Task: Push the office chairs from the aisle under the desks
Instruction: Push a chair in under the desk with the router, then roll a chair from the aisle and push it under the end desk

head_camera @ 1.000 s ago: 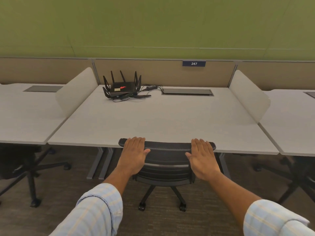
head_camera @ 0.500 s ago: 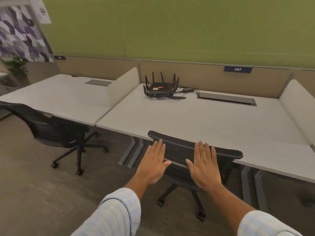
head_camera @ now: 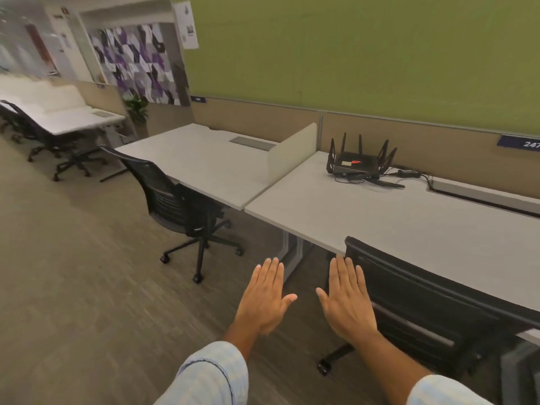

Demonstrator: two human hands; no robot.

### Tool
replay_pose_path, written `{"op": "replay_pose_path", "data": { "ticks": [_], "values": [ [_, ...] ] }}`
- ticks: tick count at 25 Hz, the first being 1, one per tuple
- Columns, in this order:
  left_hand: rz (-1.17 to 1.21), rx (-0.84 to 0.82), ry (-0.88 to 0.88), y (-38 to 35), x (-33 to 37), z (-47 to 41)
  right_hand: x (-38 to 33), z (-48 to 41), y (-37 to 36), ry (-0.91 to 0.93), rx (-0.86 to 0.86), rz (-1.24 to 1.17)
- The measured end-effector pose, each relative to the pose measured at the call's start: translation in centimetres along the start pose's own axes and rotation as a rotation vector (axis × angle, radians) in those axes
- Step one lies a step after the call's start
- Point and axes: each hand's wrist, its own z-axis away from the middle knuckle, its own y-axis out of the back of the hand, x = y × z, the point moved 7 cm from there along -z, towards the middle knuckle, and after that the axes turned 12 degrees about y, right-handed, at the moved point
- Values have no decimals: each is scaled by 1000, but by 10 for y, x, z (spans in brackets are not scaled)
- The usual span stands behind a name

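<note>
A black mesh office chair (head_camera: 432, 314) stands tucked against the near white desk (head_camera: 394, 217) at the right, its backrest at the desk edge. My left hand (head_camera: 264, 299) and my right hand (head_camera: 349, 302) hover flat with fingers spread, left of that chair's backrest and touching nothing I can see. A second black office chair (head_camera: 175, 200) stands at the neighbouring desk (head_camera: 210, 165) to the left, its seat partly under the top and its backrest out in the aisle.
A black router (head_camera: 361, 166) with antennas and cables lies on the near desk. A low divider panel (head_camera: 292, 152) separates the two desks. More desks and chairs (head_camera: 58, 153) line the aisle at the far left. Grey carpet (head_camera: 87, 287) spreads to the left.
My view has swung left. Both hands have come off the near chair's backrest and now hover left of it. The left chair and the far aisle have come into view.
</note>
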Motion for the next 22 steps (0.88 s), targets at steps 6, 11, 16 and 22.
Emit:
{"op": "replay_pose_path", "data": {
  "ticks": [6,11,16,22],
  "values": [
    [-2,8,111,17,-159,9,-148,-87,-12,74,4,-36],
    [-7,25,205,35,-304,23,-273,-164,-14,130,11,-81],
    [-29,56,307,48,-421,44,-378,-213,-21,205,-1,-93],
    [-20,87,408,56,-515,52,-469,-270,-24,330,-2,-116]
  ]
}}
